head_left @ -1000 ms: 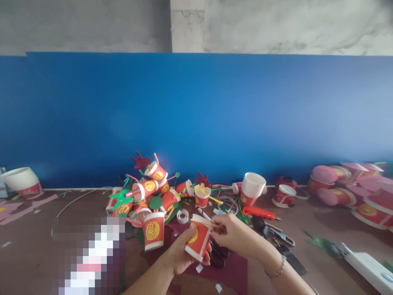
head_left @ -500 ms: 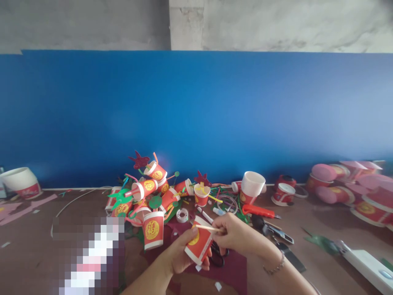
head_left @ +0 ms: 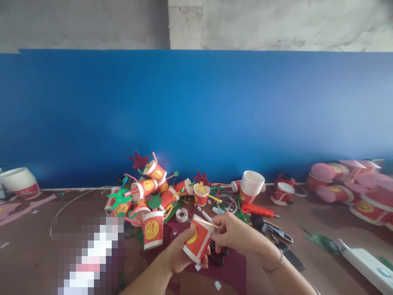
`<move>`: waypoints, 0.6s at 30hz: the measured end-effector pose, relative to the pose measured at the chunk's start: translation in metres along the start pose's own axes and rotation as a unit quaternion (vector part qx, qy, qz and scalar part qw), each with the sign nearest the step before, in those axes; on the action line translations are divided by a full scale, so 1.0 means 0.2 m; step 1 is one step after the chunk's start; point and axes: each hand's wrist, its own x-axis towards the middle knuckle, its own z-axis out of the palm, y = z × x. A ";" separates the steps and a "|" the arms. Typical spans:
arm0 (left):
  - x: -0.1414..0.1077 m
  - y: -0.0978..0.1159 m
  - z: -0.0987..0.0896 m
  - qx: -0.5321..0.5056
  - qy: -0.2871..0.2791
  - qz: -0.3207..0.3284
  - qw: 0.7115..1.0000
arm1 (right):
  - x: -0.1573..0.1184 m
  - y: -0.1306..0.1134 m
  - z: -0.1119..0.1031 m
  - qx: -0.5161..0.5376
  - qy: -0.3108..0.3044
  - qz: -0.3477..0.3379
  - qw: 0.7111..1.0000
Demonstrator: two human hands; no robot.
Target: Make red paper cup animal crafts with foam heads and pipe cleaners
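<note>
My left hand is wrapped round a red paper cup with a yellow emblem and white rims, held tilted over the table. In my right hand is a thin pale wooden stick, pinched between the fingers, its tip lying across the upper side of the cup. Whether the stick touches the cup wall I cannot tell. Below the hands lies a dark red sheet, and the black-handled scissors are partly hidden behind the cup.
Decorated paper cups with straws are heaped left of centre. A tape roll, a cup stack, an orange utility knife and a glue gun lie around. Pink-topped cups stand at right; a blue panel rises behind.
The stick has shifted up towards the cup's upper rim with my right hand. The cup has tilted slightly and moved a little left in my left hand.
</note>
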 end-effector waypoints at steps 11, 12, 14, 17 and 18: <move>0.00 0.00 0.00 -0.025 0.015 0.021 0.999 | 0.04 0.02 0.04 -0.064 0.049 -0.027 0.996; 0.00 0.00 0.01 -0.026 0.013 0.022 0.999 | 0.04 0.01 0.05 -0.062 0.048 -0.029 0.996; 0.00 0.01 0.01 -0.031 0.010 0.024 0.999 | 0.03 -0.01 0.05 -0.054 0.041 -0.019 0.998; -0.01 0.01 0.01 -0.054 0.026 0.007 0.998 | 0.03 -0.02 0.05 -0.046 0.041 -0.002 0.998; -0.01 0.01 0.00 -0.064 0.036 -0.004 0.997 | 0.03 -0.02 0.05 -0.043 0.046 0.000 0.998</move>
